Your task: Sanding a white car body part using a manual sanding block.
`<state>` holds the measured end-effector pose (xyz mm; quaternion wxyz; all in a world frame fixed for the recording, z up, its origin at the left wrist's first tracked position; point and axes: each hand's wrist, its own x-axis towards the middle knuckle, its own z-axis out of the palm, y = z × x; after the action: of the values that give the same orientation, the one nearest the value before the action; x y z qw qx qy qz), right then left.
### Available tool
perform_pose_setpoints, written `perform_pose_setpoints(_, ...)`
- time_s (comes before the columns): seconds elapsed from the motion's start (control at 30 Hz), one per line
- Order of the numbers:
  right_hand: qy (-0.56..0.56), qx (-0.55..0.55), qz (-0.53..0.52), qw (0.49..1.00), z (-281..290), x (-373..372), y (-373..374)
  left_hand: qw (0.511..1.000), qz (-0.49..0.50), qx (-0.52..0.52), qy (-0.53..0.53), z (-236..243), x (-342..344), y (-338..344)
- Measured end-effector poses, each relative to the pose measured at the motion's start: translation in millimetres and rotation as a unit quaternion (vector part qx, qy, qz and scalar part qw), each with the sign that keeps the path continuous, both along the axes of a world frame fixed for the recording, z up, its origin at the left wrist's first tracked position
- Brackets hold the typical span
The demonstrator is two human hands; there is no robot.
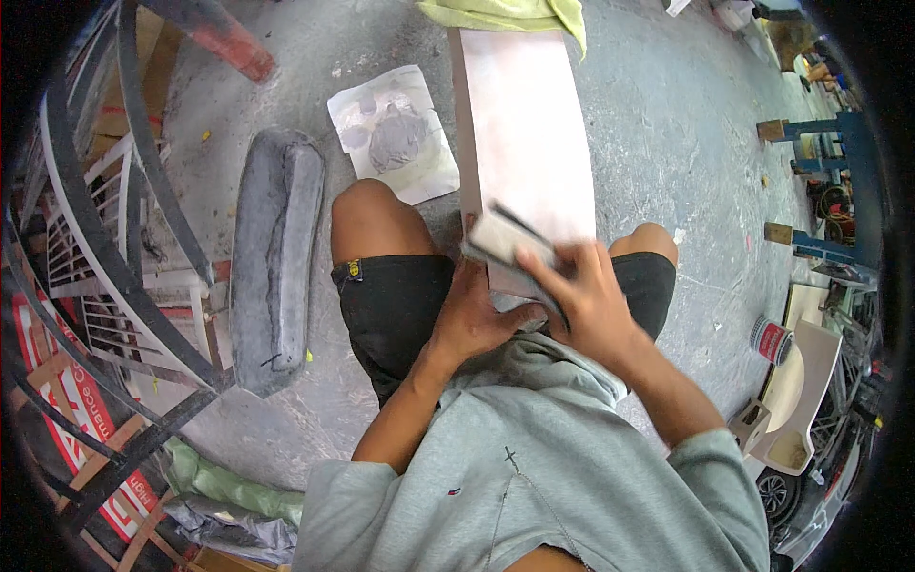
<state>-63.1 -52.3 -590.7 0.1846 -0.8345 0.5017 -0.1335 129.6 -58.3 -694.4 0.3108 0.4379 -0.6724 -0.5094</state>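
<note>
A long whitish panel [534,119] lies between my knees [370,205] — my left hand [472,319] clasps its near end, apparently steadying it, while my right hand [593,300] pinches a sanding block [510,236] there.

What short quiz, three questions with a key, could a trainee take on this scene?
1. Open: what does the right hand hold?
2. True or false: the yellow-green cloth lies at the end of the pale panel nearest the person.
3. Choose: the smears on the white sheet are A) red, B) grey, C) yellow.

Key:
1. A pale, dark-edged block.
2. False; it is at the far end.
3. B.
</note>
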Motion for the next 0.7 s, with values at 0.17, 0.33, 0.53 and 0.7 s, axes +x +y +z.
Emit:
perform_pose_setpoints(0.17,-0.061,-0.205,-0.014,0.977,-31.9,21.9,-142.3,0.995,0.099,-0.007,0.021,7.2,-5.5,5.7)
perform_pose_setpoints(0.33,-0.019,-0.081,0.006,0.997,-15.5,5.1,-84.5,0.995,0.083,0.025,0.047,8.2,-10.3,1.1)
perform_pose_setpoints(0.53,-0.001,-0.052,0.013,0.999,-6.9,-1.0,-55.3,0.993,0.103,-0.024,0.049,3.6,-10.5,0.9)
perform_pose_setpoints(0.7,-0.073,-0.204,-0.036,0.976,3.7,32.8,-182.9,0.996,0.084,0.013,0.04,10.0,-11.3,0.0)
